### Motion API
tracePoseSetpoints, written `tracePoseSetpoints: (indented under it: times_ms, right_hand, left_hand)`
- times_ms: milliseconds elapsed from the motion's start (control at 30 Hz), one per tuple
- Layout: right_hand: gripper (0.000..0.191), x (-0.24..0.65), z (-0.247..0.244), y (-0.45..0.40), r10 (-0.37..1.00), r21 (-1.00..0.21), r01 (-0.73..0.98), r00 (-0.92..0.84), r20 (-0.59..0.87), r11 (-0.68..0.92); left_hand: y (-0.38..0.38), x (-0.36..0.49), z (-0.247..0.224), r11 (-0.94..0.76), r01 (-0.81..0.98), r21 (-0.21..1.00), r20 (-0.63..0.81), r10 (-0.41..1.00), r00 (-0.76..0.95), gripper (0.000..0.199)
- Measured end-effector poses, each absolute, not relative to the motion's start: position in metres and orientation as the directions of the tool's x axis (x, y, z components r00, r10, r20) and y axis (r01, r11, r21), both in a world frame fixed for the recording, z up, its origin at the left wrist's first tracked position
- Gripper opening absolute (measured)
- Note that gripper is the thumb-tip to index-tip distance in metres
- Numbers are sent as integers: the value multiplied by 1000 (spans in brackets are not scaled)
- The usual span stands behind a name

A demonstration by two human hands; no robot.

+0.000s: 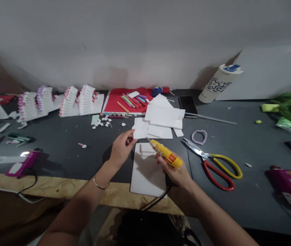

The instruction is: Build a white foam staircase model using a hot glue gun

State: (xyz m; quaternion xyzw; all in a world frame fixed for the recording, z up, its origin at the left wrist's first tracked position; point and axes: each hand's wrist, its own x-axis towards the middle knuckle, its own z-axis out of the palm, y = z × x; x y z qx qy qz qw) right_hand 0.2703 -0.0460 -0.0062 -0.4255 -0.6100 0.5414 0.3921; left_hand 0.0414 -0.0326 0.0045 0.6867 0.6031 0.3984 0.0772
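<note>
My right hand [174,169] is wrapped round a yellow hot-glue-gun-like tool [169,155], its thin metal tip pointing up and left at the near edge of a white sheet [164,133]. My left hand [121,147] pinches the left corner of that sheet between thumb and fingers. A small white rectangle [154,131] lies on the sheet beyond the tip. Below the tool, a white board [147,176] carries small white strips [146,148] and overhangs the front edge. Further white pieces [164,114] are stacked behind.
Open scissors [205,156] and a purple hair tie [199,137] lie right of my right hand. Behind stand a tumbler [218,83], a phone [188,105] and a red sheet with coloured sticks [114,99]. Magenta devices [24,164] sit at both sides.
</note>
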Motion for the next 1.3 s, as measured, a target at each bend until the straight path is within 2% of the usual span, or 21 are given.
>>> tracePoseSetpoints:
  times_ms: [167,300,600,700,867,967,1100,1167,1233,1300]
  right_hand:
    - [25,268,-4,-48,912,-959,188,-391,127,214]
    - [23,267,2,-47,898,-912,265,-394,195,314]
    - [24,268,6,-46,900,-904,296,-398,177,309]
    - [28,275,6,-45,929,-927,290,-349,128,237]
    - [31,290,3,-43,951,-961,261,-264,-159,-88]
    - [31,293,0,-42,941,-955,250,-256,-223,-159]
    - [32,291,-1,-41,950,-956,274,-255,-181,-109]
    - [33,290,-1,-39,954,-959,267,-248,-168,-99]
    - [34,291,-1,-39,956,-963,250,-242,-167,-105]
    - [33,292,-2,-38,956,-965,239,-240,-169,-110]
  left_hand:
    - [-36,47,-4,-352,670,654,459,888,19,33]
    - [-38,48,-6,-336,647,684,433,901,10,34]
    - [-38,49,-4,-263,621,739,378,924,-58,36]
    - [-36,47,-3,-208,594,777,347,929,-128,37]
    - [-22,30,-14,-104,591,800,289,930,-228,33]
    - [-15,17,-22,-71,688,722,279,940,-196,29]
    - [-19,16,-19,-79,867,491,389,911,-137,51]
    - [-25,23,-13,-123,903,411,444,893,-81,53]
    - [-30,29,-8,-205,904,375,404,914,39,44]
    - [-33,34,-6,-276,890,363,287,942,175,46]
